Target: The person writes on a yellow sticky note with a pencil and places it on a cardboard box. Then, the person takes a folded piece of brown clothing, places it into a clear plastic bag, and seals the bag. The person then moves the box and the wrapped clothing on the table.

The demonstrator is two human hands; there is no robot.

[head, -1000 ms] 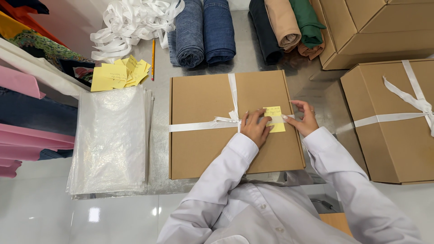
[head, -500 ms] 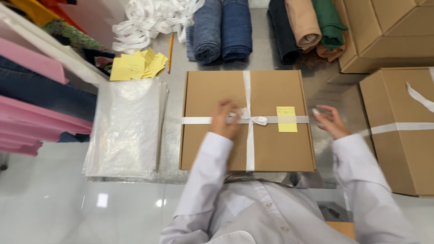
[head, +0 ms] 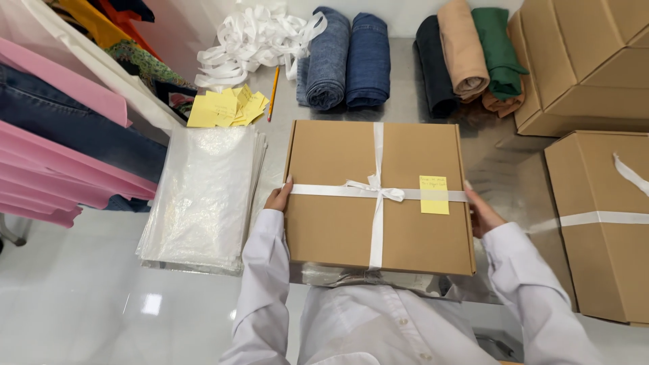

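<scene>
Since earlier: both hands have left the ribbon and the note and gone out to the box's two side edges.
Box: flat brown cardboard box (head: 338, 203) lies in the middle of the table, at its near edge, tied crosswise with a white ribbon (head: 376, 192) knotted at the centre; a yellow sticky note (head: 433, 195) sits tucked under the ribbon to the right.
Left hand (head: 278, 199): pressed against the box's left edge, fingers together, tips curled onto the rim.
Right hand (head: 481, 213): flat against the right edge, fingers together; the fingertips are partly hidden.
Surface: shiny grey metal table (head: 487, 149); pale glossy floor below.
Left of box: stack of clear plastic bags (head: 203, 196), loose yellow notes (head: 226, 108), a pencil (head: 273, 93), a heap of white ribbon (head: 253, 40).
Behind: rolled denim (head: 345, 61) and rolled dark, tan and green cloths (head: 466, 54).
Right: further cardboard boxes (head: 595, 223), one ribboned, close beside the right hand.
Far left: hanging pink and denim garments (head: 61, 149).
</scene>
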